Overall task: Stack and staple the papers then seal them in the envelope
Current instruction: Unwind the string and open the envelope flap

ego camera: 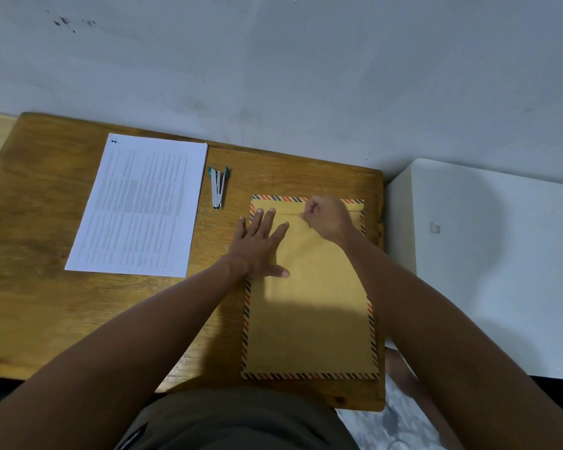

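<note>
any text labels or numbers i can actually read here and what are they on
None can be read.
Printed sheet: rows of fine print and a small dark mark at its top corner, all too small and blurred to read.
Envelope: only a striped border, no writing visible.
Stapler: no legible brand.
Dark clothing at the bottom edge: a pale mark, too blurred to read.

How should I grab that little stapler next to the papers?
Pinch the stapler across its narrow body, coming straight down from above. It lies flat on the table with bare wood on both long sides, so a finger probably fits on each. The green-tipped far end is splayed, so the closed near half looks easier.
</note>
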